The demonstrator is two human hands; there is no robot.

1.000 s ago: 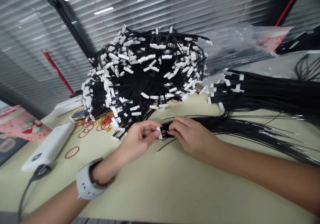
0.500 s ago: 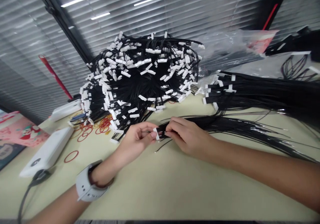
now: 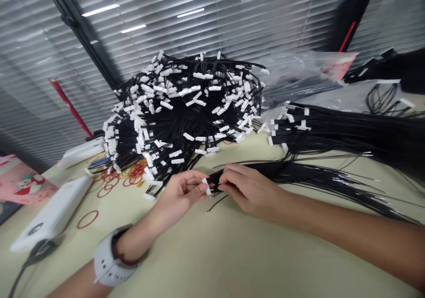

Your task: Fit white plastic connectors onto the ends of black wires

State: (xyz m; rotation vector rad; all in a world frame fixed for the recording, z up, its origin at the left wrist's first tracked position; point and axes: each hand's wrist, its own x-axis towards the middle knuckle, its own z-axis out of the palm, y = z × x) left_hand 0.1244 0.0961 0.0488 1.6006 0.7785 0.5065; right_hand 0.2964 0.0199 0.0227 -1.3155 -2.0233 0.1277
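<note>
Between thumb and fingers, my left hand (image 3: 186,191) pinches a small white connector (image 3: 206,187). Close to its right, my right hand (image 3: 244,186) has its fingertips pinched together on a black wire that leads toward the connector; the wire's end is hidden by the fingers. A bundle of loose black wires (image 3: 315,176) runs under and behind my right hand, several with bare metal tips. One stray wire end pokes out below the connector. A large heap of black wire harnesses (image 3: 186,121) with white connectors lies just behind my hands.
More black harnesses (image 3: 338,123) lie at the right, in front of clear plastic bags (image 3: 299,76). At the left are red rubber bands (image 3: 87,219), a white power strip (image 3: 55,211) with a plugged-in cord, and a pink patterned bag (image 3: 25,180). Window blinds stand behind the table (image 3: 232,253).
The view has tilted slightly, so the scene sits a little lower. Both hands keep nearly the same pose at the white connector.
</note>
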